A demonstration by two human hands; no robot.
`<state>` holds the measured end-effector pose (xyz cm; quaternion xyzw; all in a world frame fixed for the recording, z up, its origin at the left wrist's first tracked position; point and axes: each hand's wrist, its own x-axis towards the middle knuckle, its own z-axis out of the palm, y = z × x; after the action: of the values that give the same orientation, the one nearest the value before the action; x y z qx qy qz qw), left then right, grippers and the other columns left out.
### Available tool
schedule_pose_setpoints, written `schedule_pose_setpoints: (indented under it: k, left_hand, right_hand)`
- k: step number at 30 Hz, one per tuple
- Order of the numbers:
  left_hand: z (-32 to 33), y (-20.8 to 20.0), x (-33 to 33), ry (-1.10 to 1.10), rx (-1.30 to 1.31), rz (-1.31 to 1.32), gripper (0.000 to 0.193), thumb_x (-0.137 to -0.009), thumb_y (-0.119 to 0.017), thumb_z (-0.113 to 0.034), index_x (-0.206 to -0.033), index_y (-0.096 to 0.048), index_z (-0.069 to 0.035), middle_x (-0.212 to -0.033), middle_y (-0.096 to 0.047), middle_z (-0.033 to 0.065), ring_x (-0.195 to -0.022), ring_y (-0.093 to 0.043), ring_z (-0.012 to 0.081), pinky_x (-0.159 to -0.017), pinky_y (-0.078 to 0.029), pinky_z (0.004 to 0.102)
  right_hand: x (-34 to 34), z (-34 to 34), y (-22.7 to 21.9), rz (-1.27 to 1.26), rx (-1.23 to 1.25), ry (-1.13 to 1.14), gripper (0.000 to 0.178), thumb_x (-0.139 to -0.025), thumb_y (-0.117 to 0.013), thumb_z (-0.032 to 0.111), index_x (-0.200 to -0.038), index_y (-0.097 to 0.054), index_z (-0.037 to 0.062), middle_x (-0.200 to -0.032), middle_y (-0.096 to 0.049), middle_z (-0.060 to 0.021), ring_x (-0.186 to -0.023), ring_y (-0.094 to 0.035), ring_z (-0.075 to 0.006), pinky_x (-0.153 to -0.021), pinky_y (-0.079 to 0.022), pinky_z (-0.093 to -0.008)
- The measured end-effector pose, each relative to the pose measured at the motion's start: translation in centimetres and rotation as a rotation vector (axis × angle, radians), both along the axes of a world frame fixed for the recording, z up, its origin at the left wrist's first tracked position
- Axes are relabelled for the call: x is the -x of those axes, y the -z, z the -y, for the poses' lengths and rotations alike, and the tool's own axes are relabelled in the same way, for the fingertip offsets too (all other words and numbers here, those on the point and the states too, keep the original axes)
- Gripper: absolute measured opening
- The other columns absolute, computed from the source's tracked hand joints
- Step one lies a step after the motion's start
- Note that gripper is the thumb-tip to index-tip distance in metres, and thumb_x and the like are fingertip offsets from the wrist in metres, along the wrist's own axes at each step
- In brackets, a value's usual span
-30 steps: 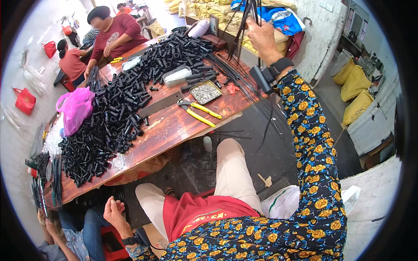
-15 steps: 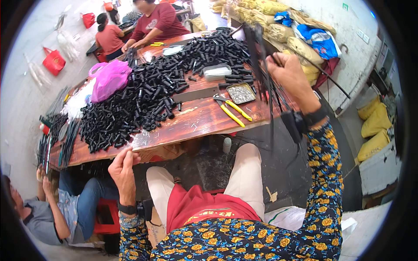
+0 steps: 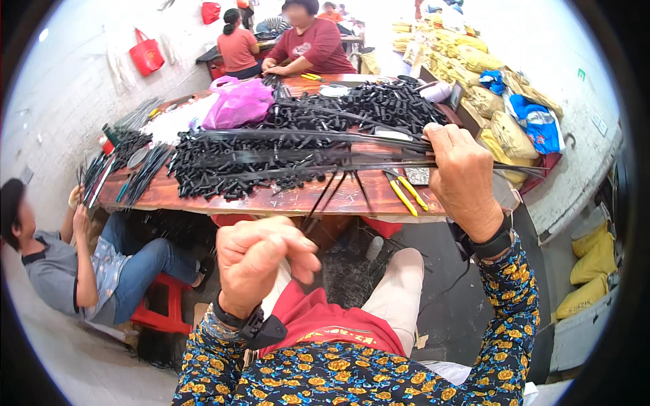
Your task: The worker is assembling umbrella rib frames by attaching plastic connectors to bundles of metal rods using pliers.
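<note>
A long wooden table (image 3: 271, 199) stands on a dark floor (image 3: 447, 298). Pale walls (image 3: 74, 81) surround it, with what look like yellow sacks (image 3: 453, 61) stacked behind.

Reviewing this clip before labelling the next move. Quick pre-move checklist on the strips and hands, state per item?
1. Right hand closed on the bundle of black strips: ok.
2. Left hand free, fingers curled, holding nothing visible: ok.
3. Left hand touching the strips: not ok, it sits below them.
4. Bundle over the table: ok; touching the black parts cannot tell.
5. Loose strip ends hang down off the bundle: not ok.
6. Yellow cutters lie on the table near the right hand: ok.
</note>
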<state>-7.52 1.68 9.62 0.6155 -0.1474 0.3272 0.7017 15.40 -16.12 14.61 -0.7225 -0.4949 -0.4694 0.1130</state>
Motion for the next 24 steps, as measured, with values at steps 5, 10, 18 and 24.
schedule_pose_setpoints:
  k: [5,10,18,24]
  left_hand:
    - [3.1,-1.3,0.8,0.29,-0.122,-0.111,0.026,-0.097,-0.049,-0.009,-0.099,-0.066,0.01,-0.086,-0.069,0.0157,-0.075,-0.069,0.0198,-0.068,-0.056,0.0296]
    - [5.9,1.3,-2.1,0.107,0.052,-0.383,0.049,-0.1,-0.05,-0.023,-0.139,-0.04,0.006,-0.118,-0.062,0.0148,-0.108,-0.06,0.0187,-0.089,-0.05,0.0319]
    - [4.4,1.3,-5.5,-0.122,0.596,-0.069,0.042,-0.104,-0.04,-0.021,-0.14,-0.031,-0.001,-0.115,-0.063,0.0186,-0.112,-0.059,0.0255,-0.099,-0.045,0.038]
    - [0.4,2.0,-2.2,0.109,0.51,-0.15,0.05,-0.098,-0.044,-0.02,-0.143,-0.031,-0.001,-0.097,-0.067,0.0232,-0.081,-0.069,0.0365,-0.078,-0.056,0.0437]
  right_hand:
    - [2.2,-1.9,0.7,0.019,0.093,0.16,0.012,-0.077,-0.058,0.006,-0.088,-0.054,0.0059,-0.071,-0.059,-0.0077,-0.066,-0.065,-0.0227,-0.055,-0.051,-0.0328]
    - [5.7,-3.1,-0.1,-0.243,0.126,0.09,0.028,-0.071,-0.059,-0.002,-0.098,-0.053,0.0042,-0.073,-0.062,-0.0135,-0.068,-0.065,-0.0337,-0.059,-0.051,-0.0398]
    - [9.0,-3.1,4.7,-0.403,0.136,-0.274,0.017,-0.078,-0.062,0.008,-0.09,-0.051,0.003,-0.071,-0.057,-0.0128,-0.069,-0.062,-0.03,-0.061,-0.049,-0.0429]
    - [9.4,-2.8,11.6,-1.881,0.498,-0.921,0.031,-0.089,-0.069,0.025,-0.098,-0.056,-0.0017,-0.073,-0.05,0.0017,-0.068,-0.043,-0.0062,-0.056,-0.038,-0.0283]
